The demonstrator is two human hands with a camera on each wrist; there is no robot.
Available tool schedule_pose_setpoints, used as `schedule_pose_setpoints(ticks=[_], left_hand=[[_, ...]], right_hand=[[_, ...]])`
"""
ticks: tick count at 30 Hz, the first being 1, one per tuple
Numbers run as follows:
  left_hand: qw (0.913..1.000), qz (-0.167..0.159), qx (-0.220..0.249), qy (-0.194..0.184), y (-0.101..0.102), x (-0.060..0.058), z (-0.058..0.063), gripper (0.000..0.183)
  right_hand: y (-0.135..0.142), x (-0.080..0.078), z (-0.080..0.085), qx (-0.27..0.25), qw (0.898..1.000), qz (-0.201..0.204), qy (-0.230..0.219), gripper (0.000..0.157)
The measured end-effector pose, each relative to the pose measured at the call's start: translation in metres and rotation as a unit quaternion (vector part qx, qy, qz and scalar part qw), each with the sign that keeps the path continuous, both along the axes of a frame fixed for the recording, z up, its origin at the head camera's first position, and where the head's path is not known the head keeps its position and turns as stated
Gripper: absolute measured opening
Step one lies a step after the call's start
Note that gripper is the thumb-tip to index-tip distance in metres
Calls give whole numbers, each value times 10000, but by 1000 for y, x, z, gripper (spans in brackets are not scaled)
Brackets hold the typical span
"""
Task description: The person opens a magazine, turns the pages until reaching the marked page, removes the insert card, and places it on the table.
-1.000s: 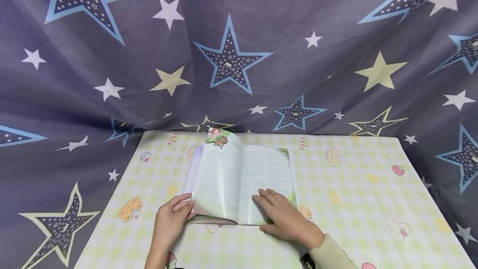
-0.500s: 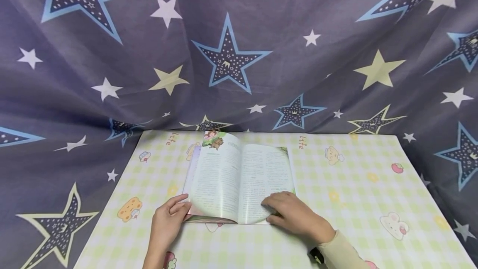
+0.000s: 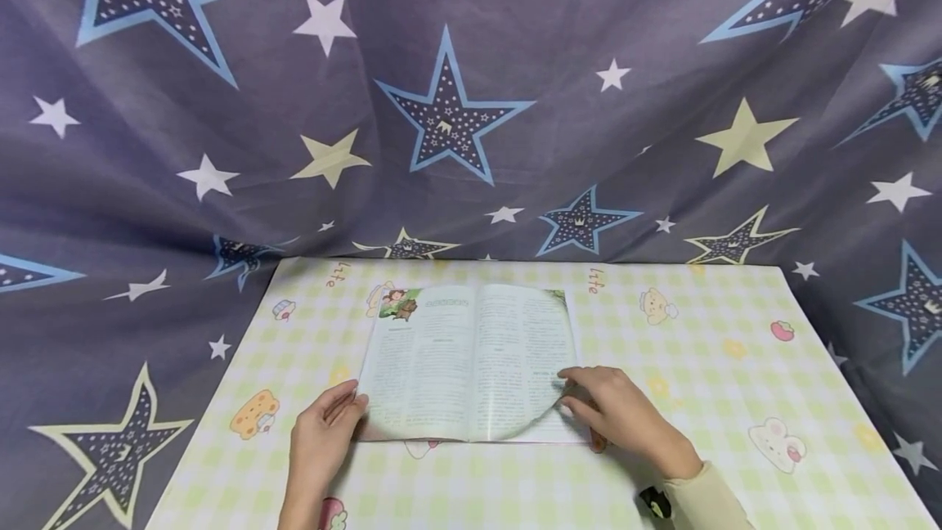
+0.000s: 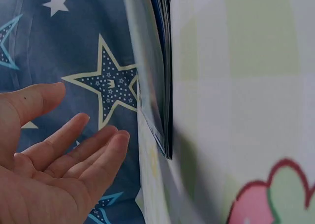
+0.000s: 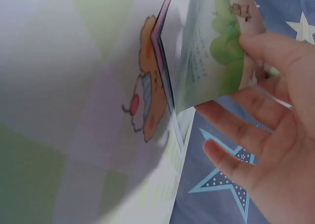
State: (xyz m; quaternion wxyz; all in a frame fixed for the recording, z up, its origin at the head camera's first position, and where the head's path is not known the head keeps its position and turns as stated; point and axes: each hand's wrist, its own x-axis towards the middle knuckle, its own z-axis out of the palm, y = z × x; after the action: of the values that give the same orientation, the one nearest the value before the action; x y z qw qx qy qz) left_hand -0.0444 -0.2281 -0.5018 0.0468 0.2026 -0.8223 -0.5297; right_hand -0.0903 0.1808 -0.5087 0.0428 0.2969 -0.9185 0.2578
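We see the open book (image 3: 471, 366) lying between the two hands on the table, its spine running away from the person and its spread stretching from side to side. The right hand (image 3: 621, 407) is the nearer of the two: its thumb and fingers pinch the lower outer corner of a right-hand page (image 5: 214, 79), bending that corner up in a curve off the sheets beneath. The left hand (image 3: 322, 428) holds nothing that we can see; its fingers are loosely extended just beside the book's left edge, with a slim gap showing in the left wrist view. The paper looks thin, smooth and slightly glossy, printed in columns with a coloured picture at the upper left. Under it spreads a pale checked tablecloth (image 3: 706, 448) with cartoon prints, and behind hangs a creased, star-patterned curtain (image 3: 559, 23).
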Motion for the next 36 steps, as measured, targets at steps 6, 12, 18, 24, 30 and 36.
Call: schedule_pose_setpoints(ticks=[6,12,18,24,30,36], left_hand=[[9989,-389,250,104,12,-4,0,36],[9937,-822,680,356,36,-11,0,33],[9843,-1339,952,639,61,-16,2,35],[9654,-2134,1350,658,88,-19,2,41],[9559,-2523,1379,601,105,-23,2,48],[9522,-2705,1291,586,113,-26,1,41]], right_hand=[[-4,-2,-2,-182,9964,-626,544,57],[-19,-1,2,-362,9964,-595,476,67],[-33,0,8,-733,9972,-7,160,68],[-44,0,11,-925,9943,475,-246,62],[-52,0,9,-1009,9918,673,-391,59],[-54,2,8,-989,9913,727,-477,55]])
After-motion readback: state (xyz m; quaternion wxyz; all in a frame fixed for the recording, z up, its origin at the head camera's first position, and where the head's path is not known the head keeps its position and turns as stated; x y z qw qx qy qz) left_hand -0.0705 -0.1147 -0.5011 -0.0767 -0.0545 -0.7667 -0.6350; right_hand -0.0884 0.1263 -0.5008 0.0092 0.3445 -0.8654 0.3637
